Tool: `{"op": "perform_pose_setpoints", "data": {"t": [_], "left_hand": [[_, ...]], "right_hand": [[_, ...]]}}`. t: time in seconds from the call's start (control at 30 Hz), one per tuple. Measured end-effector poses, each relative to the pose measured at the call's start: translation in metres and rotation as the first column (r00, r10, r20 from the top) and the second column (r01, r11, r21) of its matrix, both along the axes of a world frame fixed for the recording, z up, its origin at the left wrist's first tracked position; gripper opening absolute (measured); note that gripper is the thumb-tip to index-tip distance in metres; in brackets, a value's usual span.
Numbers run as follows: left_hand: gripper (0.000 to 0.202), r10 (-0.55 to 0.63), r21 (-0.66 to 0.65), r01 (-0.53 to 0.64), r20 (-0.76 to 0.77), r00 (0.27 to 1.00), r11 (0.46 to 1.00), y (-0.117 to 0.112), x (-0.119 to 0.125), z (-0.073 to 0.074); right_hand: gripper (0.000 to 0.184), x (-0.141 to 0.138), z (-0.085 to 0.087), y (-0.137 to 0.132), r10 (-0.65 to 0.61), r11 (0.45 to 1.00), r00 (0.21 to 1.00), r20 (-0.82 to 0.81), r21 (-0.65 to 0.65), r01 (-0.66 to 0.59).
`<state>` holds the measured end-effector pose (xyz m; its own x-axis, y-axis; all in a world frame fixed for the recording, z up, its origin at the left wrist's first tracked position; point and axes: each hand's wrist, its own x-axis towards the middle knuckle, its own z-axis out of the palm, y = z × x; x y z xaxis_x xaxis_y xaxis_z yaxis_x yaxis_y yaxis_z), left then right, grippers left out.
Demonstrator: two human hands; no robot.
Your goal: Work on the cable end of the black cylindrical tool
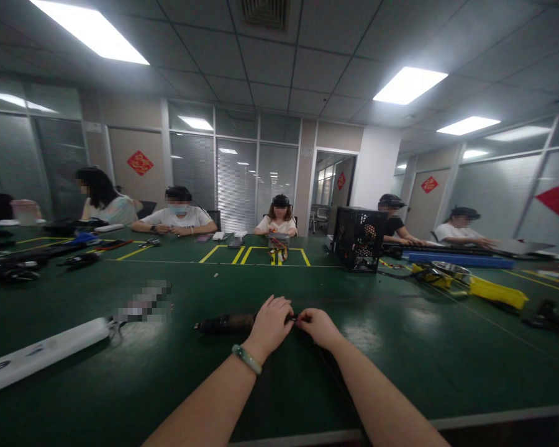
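A dark, slim electric screwdriver [228, 323] lies across the green table in front of me, its narrow tip pointing left. My left hand [272, 323] is wrapped over its rear part, which the palm and fingers hide. Close beside it, my right hand [317, 326] pinches a small dark cable connector [294, 318] at the tool's tail end. I cannot tell whether the connector sits fully in the tool. A black cable [338, 369] runs from under the right hand toward the table's front edge.
A white power strip [46, 355] lies at left beside a blurred-out object. Farther back stand a black computer case [358, 239] and a grey box with coloured wires [278, 242]. Yellow items [498, 292] lie at right. Several people sit around the table.
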<state>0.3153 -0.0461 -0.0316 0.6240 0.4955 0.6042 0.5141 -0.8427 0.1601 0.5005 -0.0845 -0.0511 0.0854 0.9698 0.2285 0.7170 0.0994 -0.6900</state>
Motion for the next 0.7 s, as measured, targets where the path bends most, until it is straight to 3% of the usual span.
{"op": "perform_pose_setpoints", "data": {"t": [0.27,0.47,0.7], "left_hand": [[0.014,-0.050,0.010,0.050,-0.034,0.998,0.999,0.0026,0.0000,-0.0026],[0.014,-0.011,0.012,0.011,0.008,1.000,1.000,-0.0006,-0.0006,0.0001],[0.013,-0.036,0.012,0.036,-0.027,0.999,0.999,0.0017,-0.0011,-0.0009]], "right_hand": [[0.010,-0.0013,0.0017,-0.0007,-0.015,0.999,1.000,-0.001,-0.028,0.015],[0.009,-0.0013,0.0021,-0.0010,0.026,0.999,1.000,0.000,0.026,-0.026],[0.010,-0.0008,0.0006,-0.0007,-0.003,1.000,1.000,-0.002,-0.020,0.003]]}}
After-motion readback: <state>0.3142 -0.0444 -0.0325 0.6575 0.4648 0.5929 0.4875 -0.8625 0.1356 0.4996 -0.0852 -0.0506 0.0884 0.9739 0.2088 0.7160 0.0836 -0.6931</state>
